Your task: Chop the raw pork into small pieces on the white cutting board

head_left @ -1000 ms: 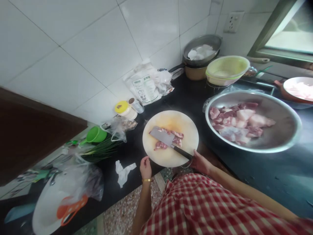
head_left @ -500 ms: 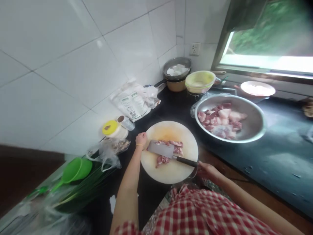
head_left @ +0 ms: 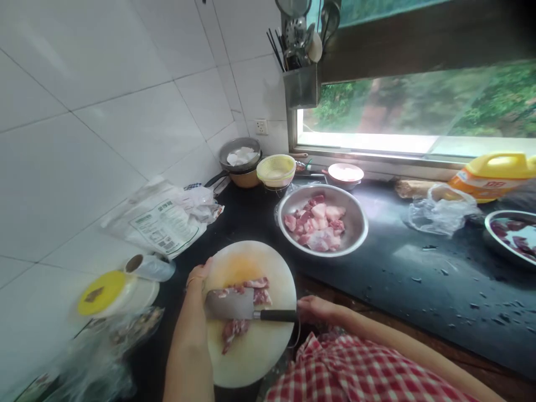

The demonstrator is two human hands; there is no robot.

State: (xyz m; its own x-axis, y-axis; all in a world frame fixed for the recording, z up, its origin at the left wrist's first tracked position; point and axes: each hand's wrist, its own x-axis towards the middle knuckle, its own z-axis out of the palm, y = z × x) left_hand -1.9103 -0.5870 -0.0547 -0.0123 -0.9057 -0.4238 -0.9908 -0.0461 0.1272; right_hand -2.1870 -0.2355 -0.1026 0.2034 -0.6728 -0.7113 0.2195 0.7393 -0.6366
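A round white cutting board (head_left: 259, 357) lies in front of me, with my left hand (head_left: 199, 273) closed on its left rim. At the opposite rim, my right hand (head_left: 313, 309) grips the board by the end of the cleaver handle; its fingers are partly hidden. The cleaver (head_left: 231, 305) rests flat across the board, blade toward the left and black handle toward the right. Raw meat strips (head_left: 257, 287) lie behind the blade, partly covered by it, and a smaller meat piece (head_left: 235, 330) sits on the near side.
Beyond the board stands a steel bowl (head_left: 359, 226) of raw meat chunks. A yellow-lidded tub (head_left: 103, 293), a plastic film roll (head_left: 153, 268) and a white printed bag (head_left: 167, 223) line the left wall. Yellow baskets (head_left: 276, 170) and stacked pans (head_left: 245, 177) fill the back corner.
The view has turned to the right and up, bringing the utensil holder and yellow jug into sight. Both hands stay at the board's rims; the cleaver and meat keep their places on it.
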